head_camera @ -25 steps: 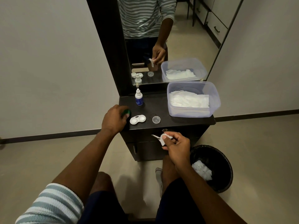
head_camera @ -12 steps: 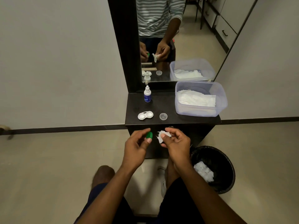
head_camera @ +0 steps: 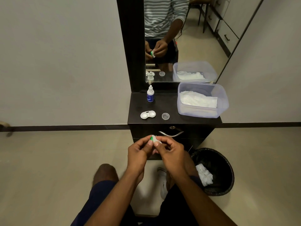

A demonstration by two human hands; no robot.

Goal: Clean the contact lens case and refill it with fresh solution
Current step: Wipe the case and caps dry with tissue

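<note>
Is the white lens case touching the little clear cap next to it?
Apart. The head view shows bare dark tabletop between the white lens case and the clear cap.

No text can be read in this view. The small dropper bottle (head_camera: 150,95), which stands near the back edge of the dark cabinet top (head_camera: 172,110), carries a blue label, but the print on it is too small and blurred to make out. The little clear round lid (head_camera: 165,116) near the front edge shows faint raised marks in its middle, and these also cannot be read. No brand, number or sign is legible on anything else.
</note>
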